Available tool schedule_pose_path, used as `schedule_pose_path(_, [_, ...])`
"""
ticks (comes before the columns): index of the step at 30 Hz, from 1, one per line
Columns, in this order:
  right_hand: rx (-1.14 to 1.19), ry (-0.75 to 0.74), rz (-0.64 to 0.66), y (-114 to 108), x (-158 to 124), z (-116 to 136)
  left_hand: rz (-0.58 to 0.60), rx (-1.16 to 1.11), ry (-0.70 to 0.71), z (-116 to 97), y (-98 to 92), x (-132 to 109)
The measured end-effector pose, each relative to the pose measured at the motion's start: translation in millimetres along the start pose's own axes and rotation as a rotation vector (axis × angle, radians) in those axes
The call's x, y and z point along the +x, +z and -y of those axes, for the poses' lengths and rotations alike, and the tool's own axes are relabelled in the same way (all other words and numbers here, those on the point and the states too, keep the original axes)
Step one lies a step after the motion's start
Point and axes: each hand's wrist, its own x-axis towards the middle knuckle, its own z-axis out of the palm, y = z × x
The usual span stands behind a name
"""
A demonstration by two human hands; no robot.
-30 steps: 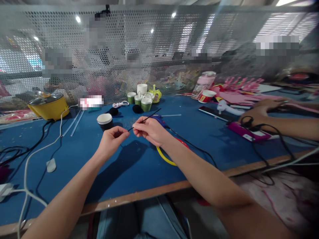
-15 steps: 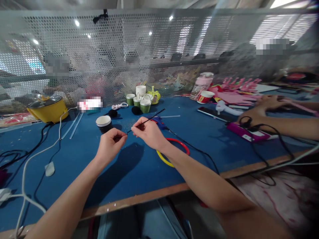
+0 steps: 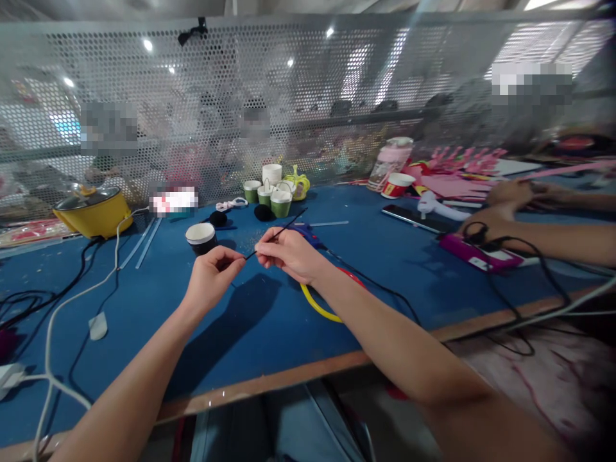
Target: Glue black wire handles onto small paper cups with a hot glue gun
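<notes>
Both hands pinch a thin black stick [image 3: 293, 219], which slants up and to the right above the table. My left hand [image 3: 210, 274] closes finger and thumb on its lower end. A short way up, my right hand [image 3: 289, 253] is closed around it, and its far part sticks out past my fingers. A black cup with a white rim [image 3: 201, 237] stands just behind my left hand. Behind my right hand lies a blue tool with a black cord [image 3: 308, 232], partly hidden. A red and yellow ring [image 3: 320, 309] lies partly under my right forearm.
Small green and white cups [image 3: 280, 204] and black fuzzy balls [image 3: 263, 213] stand at the back. A yellow pot [image 3: 94, 215] and white cables [image 3: 51, 340] are on the left. On the right are a phone [image 3: 414, 219], a purple power strip [image 3: 479, 253] and a co-worker's hands [image 3: 510, 199].
My right hand has turned slightly, and the stick's upper end has shifted left. My right forearm covers more of the ring. The co-worker's hands have moved with a pink strip.
</notes>
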Motion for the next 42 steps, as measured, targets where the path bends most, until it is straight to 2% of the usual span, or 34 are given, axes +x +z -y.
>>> schedule_pose_path(8, [-0.366, -0.130, -0.057, -1.9, -2.5, 1.3, -0.029, 0.262, 0.196, 2.2, -4.7, -1.0])
schedule_pose_path(12, [-0.451, -0.200, -0.106, -0.6, -2.2, -1.0, -0.050, 0.331, 0.238, -0.3, -2.7, -2.6])
schedule_pose_path(31, [-0.073, -0.108, -0.169, 4.3, 1.2, -7.1, -0.100, 0.254, 0.332, -2.4, 5.4, -8.0])
schedule_pose_path(34, [0.050, -0.049, -0.140, 5.7, 1.1, -5.7, -0.105, 0.192, 0.286, -1.3, 6.5, -7.7])
schedule_pose_path(37, [0.162, 0.023, -0.084, 6.6, 0.6, -3.4, -0.082, 0.056, 0.140, 0.7, 7.6, -6.2])
schedule_pose_path(39, [0.198, 0.073, -0.047, 6.6, 0.3, -2.0, -0.052, -0.049, 0.052, 1.6, 8.0, -4.9])
schedule_pose_path(42, [0.209, 0.129, 0.009, 5.3, 0.0, -0.7, -0.027, -0.132, 0.001, 1.2, 8.0, -3.4])
